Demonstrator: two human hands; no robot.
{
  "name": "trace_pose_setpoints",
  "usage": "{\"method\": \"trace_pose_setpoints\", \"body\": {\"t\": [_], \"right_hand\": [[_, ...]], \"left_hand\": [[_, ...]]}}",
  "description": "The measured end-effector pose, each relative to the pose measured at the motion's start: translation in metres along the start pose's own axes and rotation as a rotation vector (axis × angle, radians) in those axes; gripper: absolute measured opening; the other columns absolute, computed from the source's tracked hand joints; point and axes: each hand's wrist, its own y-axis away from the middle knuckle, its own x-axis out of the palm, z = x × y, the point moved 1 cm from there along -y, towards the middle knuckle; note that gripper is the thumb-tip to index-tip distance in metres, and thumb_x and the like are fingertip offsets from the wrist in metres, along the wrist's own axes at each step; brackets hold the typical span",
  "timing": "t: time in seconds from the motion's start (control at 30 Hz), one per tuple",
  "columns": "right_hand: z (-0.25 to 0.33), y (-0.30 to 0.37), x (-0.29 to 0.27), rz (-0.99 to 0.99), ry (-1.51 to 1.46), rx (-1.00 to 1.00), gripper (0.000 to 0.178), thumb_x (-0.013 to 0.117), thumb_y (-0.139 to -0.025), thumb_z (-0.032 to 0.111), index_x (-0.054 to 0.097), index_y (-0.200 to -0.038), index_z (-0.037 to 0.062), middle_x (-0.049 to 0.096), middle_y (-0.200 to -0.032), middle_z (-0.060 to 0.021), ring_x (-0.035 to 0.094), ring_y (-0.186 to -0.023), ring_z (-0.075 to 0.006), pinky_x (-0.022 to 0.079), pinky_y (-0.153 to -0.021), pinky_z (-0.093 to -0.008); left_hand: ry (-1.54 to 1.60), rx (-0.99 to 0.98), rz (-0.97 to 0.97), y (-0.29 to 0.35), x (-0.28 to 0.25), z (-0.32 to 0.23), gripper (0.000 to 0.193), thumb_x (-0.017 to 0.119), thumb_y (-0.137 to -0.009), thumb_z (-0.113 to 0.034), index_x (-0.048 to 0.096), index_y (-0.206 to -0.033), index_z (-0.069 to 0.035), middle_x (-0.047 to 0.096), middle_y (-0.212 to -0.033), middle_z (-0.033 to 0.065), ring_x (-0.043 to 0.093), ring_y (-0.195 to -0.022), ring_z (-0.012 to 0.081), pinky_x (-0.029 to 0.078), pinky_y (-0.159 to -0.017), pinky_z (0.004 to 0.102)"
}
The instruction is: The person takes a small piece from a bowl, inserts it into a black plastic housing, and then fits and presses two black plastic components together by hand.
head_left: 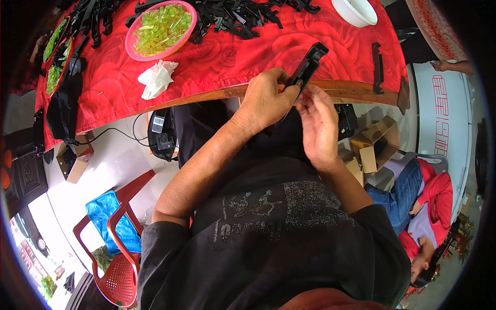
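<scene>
My left hand [266, 98] grips a long, narrow black plastic part [310, 63] at the table's near edge, thumb on one side and fingers around the other. The part is tilted, its hooked upper end pointing up and to the right. Close against its lower right side is my right hand [319, 126], palm showing and fingers loosely extended. Some of those fingertips are hidden by the part, so I cannot tell whether they touch it. A pink bowl [129, 42] of small yellow-green transparent pieces [164, 26] stands beyond my left hand.
A red-covered table [227, 67] bears heaped black parts [237, 18], a crumpled tissue [156, 79], a white bowl [341, 11] and a single black part [377, 67] at right. A red chair [118, 279] stands at lower left, open cartons [380, 142] and a seated person [434, 196] at right.
</scene>
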Motion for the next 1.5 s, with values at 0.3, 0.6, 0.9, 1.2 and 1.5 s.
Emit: {"method": "trace_pose_setpoints", "body": {"t": [0.3,0.6,0.9,1.2,1.5], "right_hand": [[0.021,-0.026,-0.004,0.007,0.058,0.046,0.025,0.059,-0.1,0.029,0.064,-0.111,0.0064,0.066,-0.102,-0.0015,0.061,-0.093,-0.01,0.05,-0.085,-0.0288],[0.026,-0.03,-0.003,-0.015,0.188,0.035,0.017,0.063,-0.098,0.022,0.065,-0.103,0.0063,0.067,-0.092,0.0001,0.062,-0.079,-0.0077,0.052,-0.072,-0.0244],[0.025,-0.03,-0.006,-0.009,0.299,0.009,0.018,0.062,-0.098,0.021,0.064,-0.1,0.0036,0.065,-0.087,0.0004,0.06,-0.076,-0.0061,0.05,-0.069,-0.0227],[0.029,-0.035,0.004,-0.003,0.338,0.014,0.017,0.063,-0.098,0.02,0.064,-0.098,0.0032,0.062,-0.085,0.0006,0.057,-0.075,-0.006,0.048,-0.068,-0.0231],[0.021,-0.04,-0.007,0.009,0.345,-0.039,0.017,0.064,-0.097,0.019,0.063,-0.092,0.0034,0.06,-0.083,0.0027,0.055,-0.075,-0.0046,0.046,-0.067,-0.0235]], "left_hand": [[-0.024,0.111,0.021,0.009,0.01,0.003,0.025,0.068,-0.086,-0.015,0.063,-0.1,0.006,0.069,-0.083,0.0144,0.067,-0.081,0.0155,0.052,-0.072,0.0314],[0.008,0.04,0.003,0.015,0.02,0.008,0.023,0.06,-0.092,-0.013,0.062,-0.105,0.005,0.069,-0.08,0.0146,0.068,-0.072,0.0189,0.052,-0.065,0.0326],[0.04,0.058,-0.086,0.02,0.03,0.012,0.018,0.059,-0.093,-0.012,0.06,-0.098,0.005,0.068,-0.075,0.0136,0.067,-0.067,0.0168,0.051,-0.061,0.0325],[0.055,0.075,-0.079,0.016,0.029,0.014,0.016,0.059,-0.094,-0.011,0.059,-0.099,0.005,0.067,-0.075,0.0135,0.066,-0.063,0.0171,0.052,-0.062,0.0319],[-0.041,0.175,-0.074,0.02,0.023,0.018,0.018,0.059,-0.092,-0.008,0.059,-0.107,0.002,0.067,-0.076,0.0142,0.066,-0.062,0.0167,0.052,-0.061,0.0333]]}}
